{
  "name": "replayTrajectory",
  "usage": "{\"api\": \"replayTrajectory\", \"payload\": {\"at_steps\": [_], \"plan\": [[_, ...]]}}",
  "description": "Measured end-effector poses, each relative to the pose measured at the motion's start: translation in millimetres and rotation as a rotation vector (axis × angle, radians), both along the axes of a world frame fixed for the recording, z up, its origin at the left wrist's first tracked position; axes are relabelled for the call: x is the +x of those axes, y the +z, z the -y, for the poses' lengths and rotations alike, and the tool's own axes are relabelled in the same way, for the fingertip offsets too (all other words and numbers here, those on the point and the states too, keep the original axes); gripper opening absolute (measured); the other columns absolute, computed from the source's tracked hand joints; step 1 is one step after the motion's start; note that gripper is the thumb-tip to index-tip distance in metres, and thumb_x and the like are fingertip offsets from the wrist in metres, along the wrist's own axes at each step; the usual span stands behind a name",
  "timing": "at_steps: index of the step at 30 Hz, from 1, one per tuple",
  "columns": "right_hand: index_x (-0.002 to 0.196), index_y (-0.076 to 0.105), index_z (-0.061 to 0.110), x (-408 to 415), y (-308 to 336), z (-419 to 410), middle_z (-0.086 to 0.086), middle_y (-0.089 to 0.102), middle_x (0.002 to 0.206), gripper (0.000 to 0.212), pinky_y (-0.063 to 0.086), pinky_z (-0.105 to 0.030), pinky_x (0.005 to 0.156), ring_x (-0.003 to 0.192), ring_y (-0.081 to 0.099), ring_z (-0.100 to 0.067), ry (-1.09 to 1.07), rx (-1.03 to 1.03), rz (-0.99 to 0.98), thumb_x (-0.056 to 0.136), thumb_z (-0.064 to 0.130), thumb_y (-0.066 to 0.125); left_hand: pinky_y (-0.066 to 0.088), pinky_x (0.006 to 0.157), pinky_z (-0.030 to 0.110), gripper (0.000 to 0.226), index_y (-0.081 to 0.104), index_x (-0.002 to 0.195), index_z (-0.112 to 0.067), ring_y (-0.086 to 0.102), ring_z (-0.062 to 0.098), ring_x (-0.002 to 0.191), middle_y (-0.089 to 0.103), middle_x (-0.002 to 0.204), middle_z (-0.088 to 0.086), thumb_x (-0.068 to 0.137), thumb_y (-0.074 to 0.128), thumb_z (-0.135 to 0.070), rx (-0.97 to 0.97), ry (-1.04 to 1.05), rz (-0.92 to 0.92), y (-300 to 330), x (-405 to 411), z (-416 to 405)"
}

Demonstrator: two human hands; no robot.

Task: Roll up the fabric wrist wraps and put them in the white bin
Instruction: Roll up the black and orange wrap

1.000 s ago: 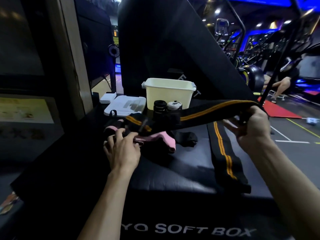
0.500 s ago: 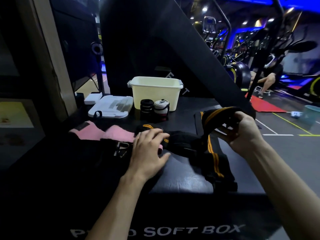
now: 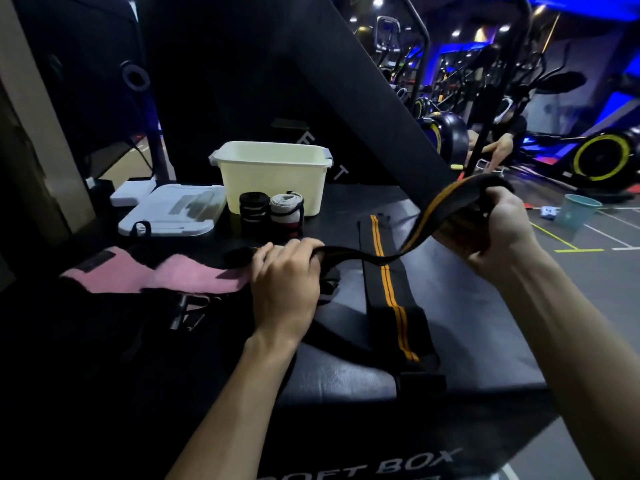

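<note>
Padded black bench [image 3: 450, 306] carries the white plastic bin [image 3: 273, 178] at its far edge, two finished rolls just before it. Black-and-orange striped fabric wrist wrap [image 3: 408, 237] spans both hands above the bench: left hand [image 3: 284, 275] grip clamped on one end, right hand [image 3: 491, 226] grip clamped on the other. Judgement: keep it taut and flat, start the roll tight from one end with edges aligned.

Matt woven cloth wrap [image 3: 420, 221], smooth glossy plastic bin [image 3: 273, 183], fuzzy pink fabric [image 3: 194, 277], grained leather-like box top [image 3: 460, 306].
</note>
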State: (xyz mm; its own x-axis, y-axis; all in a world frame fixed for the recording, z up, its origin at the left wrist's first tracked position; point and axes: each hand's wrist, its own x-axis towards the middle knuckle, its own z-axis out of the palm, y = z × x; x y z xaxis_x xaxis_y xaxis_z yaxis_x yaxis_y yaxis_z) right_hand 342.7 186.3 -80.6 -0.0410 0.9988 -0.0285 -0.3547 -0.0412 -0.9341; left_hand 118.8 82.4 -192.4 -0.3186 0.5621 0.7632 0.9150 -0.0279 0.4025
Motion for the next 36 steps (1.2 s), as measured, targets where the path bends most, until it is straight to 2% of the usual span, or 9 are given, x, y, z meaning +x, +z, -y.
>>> {"api": "replayTrajectory", "payload": {"at_steps": [3, 8, 12, 16, 18, 23, 25, 30, 36], "plan": [[0.085, 0.066, 0.018, 11, -12, -15, -0.001, 0.074, 0.078, 0.033, 0.059, -0.031, 0.061, 0.078, 0.072, -0.02, -0.032, -0.056, -0.01, 0.101, 0.026, 0.038, 0.046, 0.087, 0.039, 0.011, 0.071, 0.101, -0.023, 0.065, 0.019, 0.08, 0.073, 0.087, -0.007, 0.094, 0.067, -0.03, 0.129, -0.097, -0.005, 13, 7, -3], [0.074, 0.062, 0.021, 17, -21, -37, 0.005, 0.069, 0.066, 0.03, 0.056, -0.022, 0.054, 0.057, 0.068, -0.012, -0.046, -0.133, -0.059, 0.097, 0.023, 0.043, 0.047, 0.076, 0.043, 0.018, 0.075, 0.101, -0.024, 0.07, 0.017, 0.078, 0.074, 0.087, -0.007, 0.099, 0.063, -0.038, 0.177, -0.237, -0.056, 24, 13, -12], [0.081, 0.063, 0.023, 12, -21, -58, 0.01, 0.069, 0.061, 0.026, 0.053, -0.021, 0.058, 0.047, 0.064, -0.005, -0.034, -0.128, -0.06, 0.1, 0.031, 0.047, 0.047, 0.072, 0.045, 0.018, 0.078, 0.102, -0.023, 0.069, 0.018, 0.076, 0.075, 0.087, -0.008, 0.1, 0.066, -0.036, 0.236, -0.326, -0.119, 34, 8, -19], [0.106, 0.061, 0.021, 3, -27, -85, 0.01, 0.062, 0.048, 0.021, 0.045, -0.014, 0.038, 0.035, 0.056, -0.003, 0.004, -0.121, -0.06, 0.106, 0.031, 0.042, 0.047, 0.074, 0.044, 0.022, 0.08, 0.103, -0.025, 0.066, 0.018, 0.072, 0.077, 0.088, -0.011, 0.098, 0.067, -0.041, 0.264, -0.391, -0.26, 55, 0, -22], [0.1, 0.06, 0.018, -2, -33, -99, 0.009, 0.063, 0.051, 0.02, 0.047, -0.015, 0.037, 0.039, 0.06, -0.004, 0.018, -0.1, -0.019, 0.107, 0.026, 0.043, 0.048, 0.079, 0.045, 0.023, 0.08, 0.103, -0.028, 0.065, 0.018, 0.074, 0.077, 0.089, -0.013, 0.096, 0.066, -0.045, 0.183, -0.422, -0.274, 61, -4, -27], [0.096, 0.074, 0.016, -25, -47, -137, -0.003, 0.08, 0.089, 0.014, 0.058, -0.023, 0.055, 0.068, 0.074, -0.018, 0.002, -0.058, 0.251, 0.098, 0.019, 0.06, 0.053, 0.082, 0.016, 0.017, 0.079, 0.103, -0.027, 0.07, -0.006, 0.087, 0.078, 0.09, -0.014, 0.088, 0.08, -0.032, -0.21, -0.603, 0.405, 52, 3, -39], [0.104, 0.072, 0.01, -36, -49, -152, -0.011, 0.078, 0.099, 0.014, 0.06, -0.028, 0.058, 0.081, 0.078, -0.025, 0.025, -0.027, 0.326, 0.095, 0.013, 0.063, 0.051, 0.083, 0.014, 0.019, 0.076, 0.107, -0.024, 0.07, -0.001, 0.085, 0.077, 0.089, -0.007, 0.088, 0.08, -0.022, -0.262, -0.69, 0.673, 47, 7, -44], [0.11, 0.059, 0.002, -65, -45, -185, -0.02, 0.077, 0.092, 0.019, 0.061, -0.036, 0.058, 0.061, 0.075, -0.028, 0.038, 0.044, 0.466, 0.092, 0.006, 0.062, 0.055, 0.074, 0.017, 0.033, 0.063, 0.127, -0.012, 0.069, 0.004, 0.081, 0.076, 0.094, 0.001, 0.095, 0.068, -0.007, -0.344, -0.869, 1.29, 39, 23, -50], [0.113, 0.061, -0.006, -76, -63, -207, -0.021, 0.076, 0.085, 0.02, 0.058, -0.031, 0.049, 0.059, 0.074, -0.029, 0.087, 0.024, 0.67, 0.095, 0.002, 0.059, 0.041, 0.044, 0.013, 0.034, 0.053, 0.136, -0.003, 0.054, -0.005, 0.046, 0.06, 0.052, -0.016, 0.103, 0.056, -0.004, -0.601, -0.81, 1.21, 14, 45, -55]]}}
